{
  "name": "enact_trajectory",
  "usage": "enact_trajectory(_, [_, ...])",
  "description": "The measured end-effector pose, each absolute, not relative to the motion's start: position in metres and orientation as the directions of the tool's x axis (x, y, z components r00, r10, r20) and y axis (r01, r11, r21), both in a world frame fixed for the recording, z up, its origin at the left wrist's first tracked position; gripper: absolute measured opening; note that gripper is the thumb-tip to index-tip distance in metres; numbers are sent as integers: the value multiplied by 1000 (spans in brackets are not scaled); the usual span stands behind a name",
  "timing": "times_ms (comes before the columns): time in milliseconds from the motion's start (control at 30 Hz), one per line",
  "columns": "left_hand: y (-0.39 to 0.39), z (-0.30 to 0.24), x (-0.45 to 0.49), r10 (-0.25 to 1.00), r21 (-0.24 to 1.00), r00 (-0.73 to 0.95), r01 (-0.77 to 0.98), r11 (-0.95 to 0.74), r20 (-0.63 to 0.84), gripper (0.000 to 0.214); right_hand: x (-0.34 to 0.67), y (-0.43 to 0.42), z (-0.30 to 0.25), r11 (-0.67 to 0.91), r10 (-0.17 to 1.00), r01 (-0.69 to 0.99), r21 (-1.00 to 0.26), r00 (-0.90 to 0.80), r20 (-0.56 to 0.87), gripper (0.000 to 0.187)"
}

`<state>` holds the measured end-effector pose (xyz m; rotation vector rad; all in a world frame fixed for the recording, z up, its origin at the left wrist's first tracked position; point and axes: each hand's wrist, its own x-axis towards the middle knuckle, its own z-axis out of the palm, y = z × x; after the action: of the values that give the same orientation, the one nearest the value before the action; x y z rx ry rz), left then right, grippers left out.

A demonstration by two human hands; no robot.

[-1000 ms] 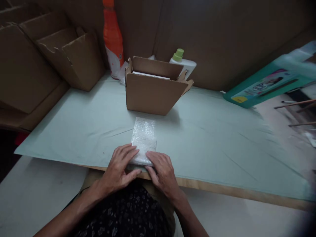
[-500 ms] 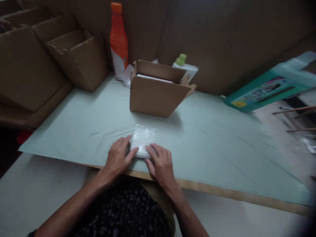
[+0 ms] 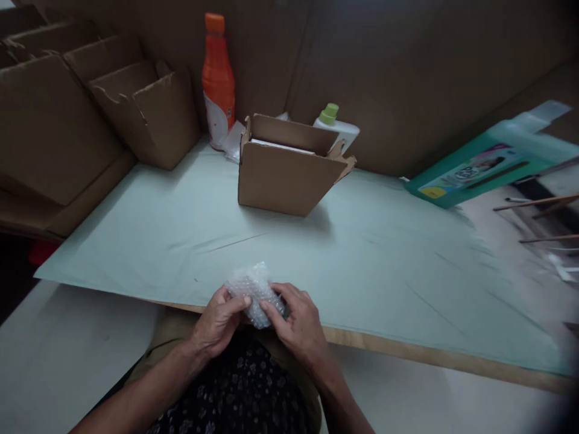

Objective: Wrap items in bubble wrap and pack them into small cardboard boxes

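The bubble wrap (image 3: 256, 288) is now off the bench (image 3: 384, 259), held up at the middle of the near edge, its lower end reaching over that edge. Half a second ago it lay flat on the pale green cover just in from the same edge, with the hands resting at its sides. A second ago it also lay flat and looked longer, stretching further toward the far edge. Now it is tilted and bunched into a rough, crumpled shape; whether anything sits inside cannot be told.

The left hand (image 3: 222, 319) grasps its left side, thumb laid across the front and the other fingers mostly hidden behind. The right hand (image 3: 298, 319) grips the right side, thumb in front and fingers curled around the edge. Both hands have drawn back toward the near edge since the last frame.

The rest keeps its place. The open cardboard box (image 3: 280, 181) stands between the bubble wrap and the far edge, with a white bottle (image 3: 346, 131) behind it. An orange bottle (image 3: 218, 84) stands at the far edge toward the far left corner, and a green jug (image 3: 479, 166) is by the far right corner.
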<state>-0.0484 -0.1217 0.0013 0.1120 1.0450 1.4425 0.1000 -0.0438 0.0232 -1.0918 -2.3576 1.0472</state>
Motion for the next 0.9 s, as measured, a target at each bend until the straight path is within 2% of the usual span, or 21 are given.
enact_trajectory(33, [-122,1,-47,835,662,-238,-726,186,-496,40,102,-42,25,452,778,526,-720,-628,30,25])
enact_trajectory(100, [-124,2,-47,864,776,-285,-606,174,-416,38,108,-37,27,458,793,518,-722,-605,70,39])
enact_trajectory(200, [-128,8,-46,931,954,-271,-239,181,-244,36,112,-30,31,405,754,430,-807,-656,29,66])
enact_trajectory(233, [-129,9,-46,946,977,-254,-125,174,-201,35,112,-28,32,386,733,401,-831,-681,13,65])
enact_trajectory(267, [-129,9,-45,953,986,-250,-44,163,-169,36,111,-27,34,368,721,375,-851,-693,7,56])
enact_trajectory(367, [-128,3,-44,949,990,-288,21,139,-127,45,110,-26,35,294,770,305,-906,-637,36,18])
enact_trajectory(433, [-126,-2,-45,959,989,-244,2,149,-144,48,111,-24,34,243,810,273,-931,-586,39,11])
enact_trajectory(500, [-123,-4,-49,972,981,-138,30,194,-188,41,115,-20,32,227,807,292,-929,-591,11,14])
enact_trajectory(600, [-117,3,-62,967,944,2,219,249,-255,33,123,-12,30,271,752,364,-891,-658,-40,29])
enact_trajectory(633, [-113,8,-69,964,927,68,300,227,-258,32,126,-8,31,291,728,385,-876,-683,-59,31])
enact_trajectory(700, [-104,23,-86,950,888,228,449,93,-215,35,133,2,37,327,681,416,-848,-726,-94,24])
enact_trajectory(767, [-87,44,-105,950,811,299,575,-105,-90,47,142,16,49,342,664,424,-839,-740,-103,12])
enact_trajectory(833, [-62,69,-120,968,665,214,706,-243,127,52,150,35,68,322,694,393,-861,-717,-68,9])
enact_trajectory(900, [-29,94,-130,923,486,90,829,-277,374,51,155,57,92,264,752,320,-910,-659,-13,15])
